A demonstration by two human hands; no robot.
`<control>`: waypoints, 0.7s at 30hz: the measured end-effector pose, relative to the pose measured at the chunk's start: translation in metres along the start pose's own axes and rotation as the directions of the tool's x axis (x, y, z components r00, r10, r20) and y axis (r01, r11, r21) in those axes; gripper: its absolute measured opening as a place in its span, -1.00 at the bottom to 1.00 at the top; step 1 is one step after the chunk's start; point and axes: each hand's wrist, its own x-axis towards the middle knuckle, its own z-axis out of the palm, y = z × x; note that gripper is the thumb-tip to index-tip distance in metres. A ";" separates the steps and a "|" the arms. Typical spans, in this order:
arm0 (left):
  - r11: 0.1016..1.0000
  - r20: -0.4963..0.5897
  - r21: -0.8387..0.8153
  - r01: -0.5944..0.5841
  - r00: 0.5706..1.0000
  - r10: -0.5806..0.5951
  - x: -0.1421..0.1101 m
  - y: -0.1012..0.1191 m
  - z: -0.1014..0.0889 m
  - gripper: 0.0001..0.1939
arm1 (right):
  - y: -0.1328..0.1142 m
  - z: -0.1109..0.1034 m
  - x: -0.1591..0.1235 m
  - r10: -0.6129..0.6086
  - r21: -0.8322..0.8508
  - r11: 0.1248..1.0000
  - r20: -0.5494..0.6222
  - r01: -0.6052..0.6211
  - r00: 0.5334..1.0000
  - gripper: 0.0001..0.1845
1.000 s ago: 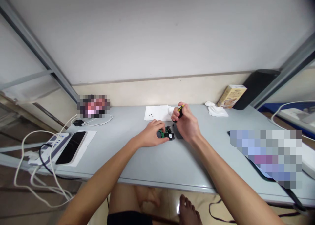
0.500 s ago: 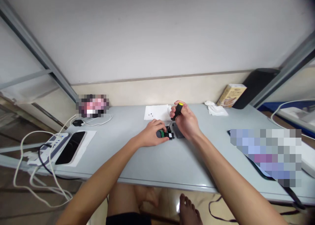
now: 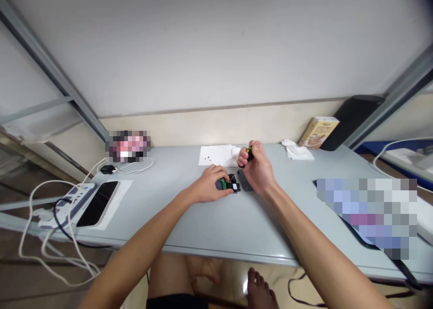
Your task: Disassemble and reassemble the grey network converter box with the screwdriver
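Observation:
A small black device with a green circuit board (image 3: 223, 184) lies on the grey desk, and my left hand (image 3: 210, 184) grips it between thumb and fingers. My right hand (image 3: 260, 169) is wrapped round a screwdriver (image 3: 249, 154) with a black and yellow handle. The thin metal shaft slants down to the left, its tip at the inner parts of the device; exact contact cannot be made out. Under my right hand lies a dark grey cover-like piece (image 3: 246, 182), partly hidden. Behind the device is a sheet of white paper (image 3: 218, 153) with several tiny dark specks, perhaps screws.
On the left, a phone (image 3: 98, 204) rests on paper beside a power strip (image 3: 72, 205) with loose cables. Crumpled tissue (image 3: 297, 151), a yellow box (image 3: 318, 132) and a black cylindrical thing (image 3: 353, 119) stand at the back right. A blurred-out flat device (image 3: 365, 219) lies on the right.
My right hand has turned the screwdriver, and its handle now tilts more to the right, with the yellow end more covered by fingers. My left hand stays on the device.

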 end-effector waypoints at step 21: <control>1.000 0.003 -0.020 -0.024 1.000 0.024 0.000 0.003 -0.001 -0.79 | -0.006 -0.002 0.002 0.062 0.043 0.997 0.003 -0.062 0.998 -0.51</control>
